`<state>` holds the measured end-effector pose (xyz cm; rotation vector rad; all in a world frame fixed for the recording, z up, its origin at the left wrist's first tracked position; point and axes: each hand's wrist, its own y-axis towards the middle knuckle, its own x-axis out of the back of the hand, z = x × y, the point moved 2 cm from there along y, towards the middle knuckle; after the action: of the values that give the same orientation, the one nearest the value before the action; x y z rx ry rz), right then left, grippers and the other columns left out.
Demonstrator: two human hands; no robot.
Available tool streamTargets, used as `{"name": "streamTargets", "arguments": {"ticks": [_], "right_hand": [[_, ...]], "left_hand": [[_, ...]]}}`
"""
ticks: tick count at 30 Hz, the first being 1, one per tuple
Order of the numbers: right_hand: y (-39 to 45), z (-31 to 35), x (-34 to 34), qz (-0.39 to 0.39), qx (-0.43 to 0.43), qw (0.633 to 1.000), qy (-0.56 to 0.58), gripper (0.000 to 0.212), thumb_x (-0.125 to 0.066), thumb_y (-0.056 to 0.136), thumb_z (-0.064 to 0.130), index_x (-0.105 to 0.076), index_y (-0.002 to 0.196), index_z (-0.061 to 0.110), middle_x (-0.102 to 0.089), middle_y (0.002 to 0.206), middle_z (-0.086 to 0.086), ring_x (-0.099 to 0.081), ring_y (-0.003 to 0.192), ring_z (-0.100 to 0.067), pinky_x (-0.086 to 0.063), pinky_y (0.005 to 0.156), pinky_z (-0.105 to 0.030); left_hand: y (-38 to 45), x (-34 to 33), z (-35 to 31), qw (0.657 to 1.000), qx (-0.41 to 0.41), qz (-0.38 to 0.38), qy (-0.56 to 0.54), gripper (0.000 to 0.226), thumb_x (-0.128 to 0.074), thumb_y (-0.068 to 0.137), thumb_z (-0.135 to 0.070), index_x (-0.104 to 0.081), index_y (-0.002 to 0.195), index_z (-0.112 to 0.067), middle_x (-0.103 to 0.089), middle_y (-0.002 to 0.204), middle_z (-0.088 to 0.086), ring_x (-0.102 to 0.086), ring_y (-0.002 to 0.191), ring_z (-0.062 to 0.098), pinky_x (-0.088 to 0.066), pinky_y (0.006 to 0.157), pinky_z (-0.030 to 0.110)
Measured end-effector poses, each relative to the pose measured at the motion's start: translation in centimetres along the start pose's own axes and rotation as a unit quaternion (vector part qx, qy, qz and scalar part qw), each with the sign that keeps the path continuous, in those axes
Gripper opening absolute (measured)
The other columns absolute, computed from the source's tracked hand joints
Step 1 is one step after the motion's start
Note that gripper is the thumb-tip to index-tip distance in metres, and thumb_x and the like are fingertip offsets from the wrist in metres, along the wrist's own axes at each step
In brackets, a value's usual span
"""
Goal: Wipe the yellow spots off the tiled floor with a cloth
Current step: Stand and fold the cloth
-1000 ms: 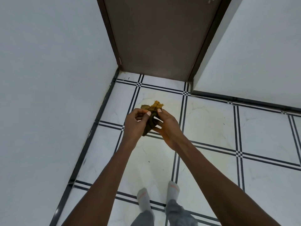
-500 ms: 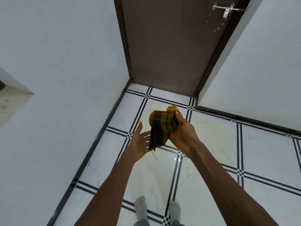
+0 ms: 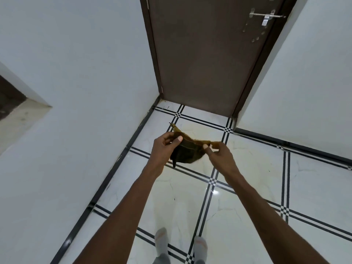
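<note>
A dark olive and yellow checked cloth (image 3: 187,152) hangs stretched between my two hands, well above the floor. My left hand (image 3: 164,145) pinches its left edge with thumb and fingers. My right hand (image 3: 219,156) pinches the right corner. The white tiled floor (image 3: 247,187) with black double lines lies below. Faint yellowish staining (image 3: 202,128) shows on the tile near the door, and a paler yellow tinge (image 3: 255,159) spreads over the tile to the right.
A closed brown door (image 3: 205,54) with a metal latch (image 3: 266,16) stands straight ahead. White walls close in on the left (image 3: 85,92) and right (image 3: 304,82). My feet in grey socks (image 3: 162,239) stand on the tiles below.
My left hand, open half a second ago, has taken hold of the cloth. Both hands have pulled the cloth out sideways from a hanging bunch. The view has tilted up towards the door.
</note>
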<state>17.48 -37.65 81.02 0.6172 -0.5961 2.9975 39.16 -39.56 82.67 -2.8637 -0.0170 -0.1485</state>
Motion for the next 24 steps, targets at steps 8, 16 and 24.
{"name": "streamTargets", "arguments": {"ticks": [8,16,24], "right_hand": [[-2.5,3.2,-2.4,0.138,-0.03,0.947,0.287,0.034,-0.046,0.11,0.044,-0.073,0.118,0.025,-0.079,0.117,0.0,-0.076,0.11,-0.021,-0.063,0.088,-0.033],[-2.5,1.9,-4.4,0.123,-0.039,0.946,0.299,0.034,-0.047,0.112,0.023,-0.071,0.127,0.003,-0.078,0.119,-0.016,-0.075,0.113,-0.029,-0.064,0.088,-0.034],[-2.9,0.9,-4.0,0.131,-0.079,0.919,0.364,0.035,-0.039,0.114,0.024,-0.069,0.129,0.012,-0.077,0.123,-0.01,-0.075,0.115,-0.024,-0.063,0.087,-0.036]], "left_hand": [[-2.7,-3.8,-1.3,0.97,-0.104,-0.019,0.22,0.028,-0.05,0.109,-0.029,-0.069,0.125,-0.017,-0.07,0.115,-0.001,-0.068,0.098,0.01,-0.053,0.083,0.012],[-3.8,-3.2,-0.9,0.953,-0.104,-0.109,0.264,0.025,-0.078,0.092,-0.029,-0.081,0.112,-0.014,-0.077,0.108,0.001,-0.073,0.097,0.013,-0.057,0.086,0.017],[-3.7,-3.5,-1.1,0.962,-0.06,-0.129,0.233,0.023,-0.071,0.098,-0.028,-0.076,0.113,-0.012,-0.076,0.109,0.001,-0.068,0.098,0.011,-0.044,0.077,0.005]]}}
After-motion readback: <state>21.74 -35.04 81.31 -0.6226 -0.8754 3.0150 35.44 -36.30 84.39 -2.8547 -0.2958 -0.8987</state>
